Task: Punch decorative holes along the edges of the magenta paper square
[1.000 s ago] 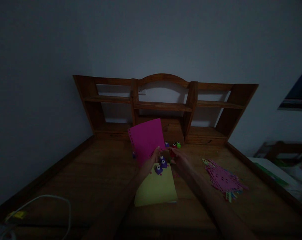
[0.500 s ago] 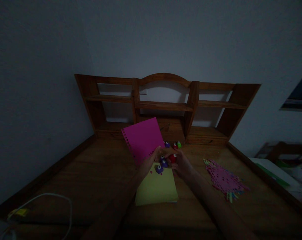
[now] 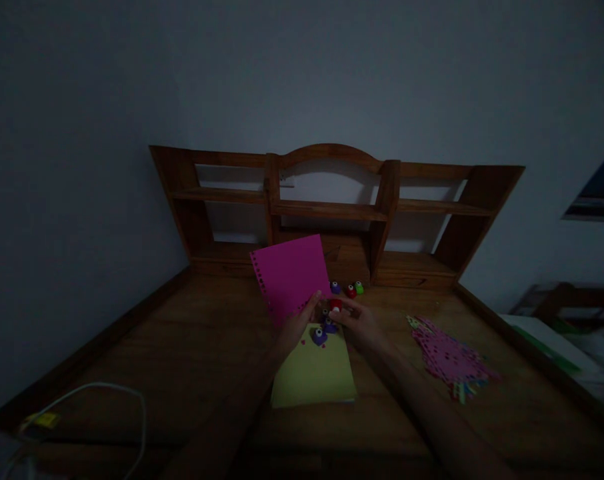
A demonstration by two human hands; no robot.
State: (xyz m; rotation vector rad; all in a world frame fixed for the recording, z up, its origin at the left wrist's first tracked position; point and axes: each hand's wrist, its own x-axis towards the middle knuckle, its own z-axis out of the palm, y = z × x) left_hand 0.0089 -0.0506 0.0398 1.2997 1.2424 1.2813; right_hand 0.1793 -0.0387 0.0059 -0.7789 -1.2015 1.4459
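Note:
A pink sheet of paper (image 3: 292, 277), with a row of punched holes along its left edge, is held up in my left hand (image 3: 302, 321), whose fingers close on its lower right part. My right hand (image 3: 359, 323) grips a small red craft punch (image 3: 335, 305) with an eye-like top, at the sheet's lower right corner. Just below the hands, purple punches (image 3: 320, 336) sit on a stack of yellow paper (image 3: 312, 373). Small pink cut-out pieces lie beside them on the yellow paper.
Behind my hands stand a purple punch (image 3: 335, 287), a red punch (image 3: 351, 291) and a green punch (image 3: 359, 287). A pile of pink punched strips (image 3: 449, 357) lies right. A wooden shelf unit (image 3: 327, 212) backs the desk; a white cable (image 3: 143, 420) curves front left.
The red punch has moved left to the sheet's corner, with its eye-like top turned. The pink sheet has shifted slightly to the right.

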